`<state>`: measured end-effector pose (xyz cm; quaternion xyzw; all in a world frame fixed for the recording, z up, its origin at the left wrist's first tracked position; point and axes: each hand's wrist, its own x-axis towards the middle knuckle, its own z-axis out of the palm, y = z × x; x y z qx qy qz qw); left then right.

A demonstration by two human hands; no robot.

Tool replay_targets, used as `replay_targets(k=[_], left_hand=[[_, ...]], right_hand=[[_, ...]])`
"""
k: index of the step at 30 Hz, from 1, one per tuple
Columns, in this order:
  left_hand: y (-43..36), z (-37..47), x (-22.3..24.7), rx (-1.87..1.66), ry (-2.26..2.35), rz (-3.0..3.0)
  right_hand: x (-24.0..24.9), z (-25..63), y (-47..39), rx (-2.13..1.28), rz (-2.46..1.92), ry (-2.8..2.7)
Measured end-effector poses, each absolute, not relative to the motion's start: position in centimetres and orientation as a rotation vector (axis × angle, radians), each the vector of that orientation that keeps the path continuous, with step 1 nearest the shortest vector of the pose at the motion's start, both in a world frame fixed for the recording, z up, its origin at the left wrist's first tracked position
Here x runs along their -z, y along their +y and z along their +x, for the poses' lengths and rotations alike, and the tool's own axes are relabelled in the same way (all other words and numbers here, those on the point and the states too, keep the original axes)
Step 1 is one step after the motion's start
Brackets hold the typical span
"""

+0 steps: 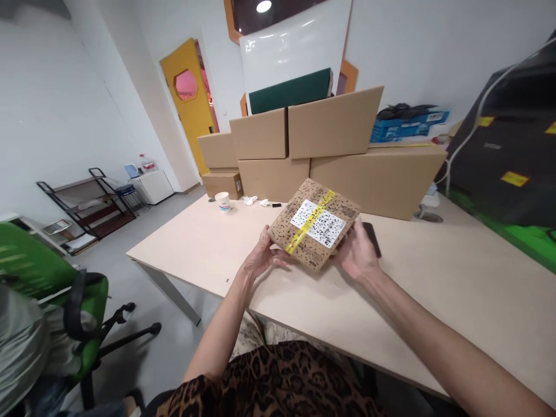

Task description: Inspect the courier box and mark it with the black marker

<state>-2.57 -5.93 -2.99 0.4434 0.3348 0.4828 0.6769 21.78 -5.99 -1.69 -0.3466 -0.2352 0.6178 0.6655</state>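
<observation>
Between my two hands is a flat cardboard box [284,223], tilted above the table. A white shipping label [328,229], covered in black speckles, and a strip of yellow tape [310,222] show on its upper face. My left hand [263,255] grips the lower left edge, fingers reaching underneath. At the lower right edge my right hand [358,252] holds on, with its thumb along the side and its other fingers partly hidden. A dark phone-like object [372,238] lies on the table just behind my right hand.
Large cardboard boxes [334,127] are stacked along the back of the table [186,243], a dark green item [291,91] on top. A paper cup [223,201] and crumpled tissues [251,200] stand near them. Someone sits in a green chair [93,295] at left.
</observation>
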Motion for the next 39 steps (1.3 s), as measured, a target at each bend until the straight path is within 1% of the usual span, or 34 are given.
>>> replay_targets(k=[3,7,10,13,16,19,25,28,30,33,36,39], left_hand=[[-6.4,-2.3,2.8,-1.115,0.926,1.115],[-6.4,-2.6,2.1,-1.138,1.237,1.11],[-6.6,-3.1,1.8,-1.131,1.359,1.148],[-7.2,-3.2,1.4,-1.133,1.323,1.245],[-8.1,-3.0,0.9,-1.197,1.239,1.389],[-8.7,-2.8,0.0,-1.306,1.229,1.605],[-9.1,-3.5,-1.7,-1.651,1.243,1.967],[-8.7,-3.7,-2.0,-1.648,1.156,2.033],[-8.4,-3.6,-1.8,-1.58,1.11,1.993],[-7.7,-3.3,-0.5,-1.547,1.015,1.763],[-7.1,-2.9,1.8,-1.549,0.926,1.416],[-6.8,-2.6,3.8,-1.498,0.938,1.158]], right_hand=[[2.0,21.6,-6.2,-1.505,-0.942,-0.559],[2.4,21.3,-6.6,-1.603,-1.113,-0.601],[2.5,21.0,-6.9,-1.663,-1.114,-0.653],[2.6,20.7,-7.1,-1.663,-1.048,-0.737],[2.6,20.6,-7.2,-1.575,-1.007,-0.815],[2.3,20.9,-7.4,-1.416,-0.918,-0.922],[0.5,21.5,-8.2,-1.05,-0.712,-1.135],[0.1,21.8,-8.1,-0.899,-0.755,-1.196],[0.4,21.9,-7.8,-0.845,-0.816,-1.241],[1.5,21.6,-7.4,-0.871,-0.894,-1.299],[2.9,20.9,-7.2,-0.994,-0.927,-1.295],[4.0,20.2,-7.2,-1.167,-0.908,-1.313]])
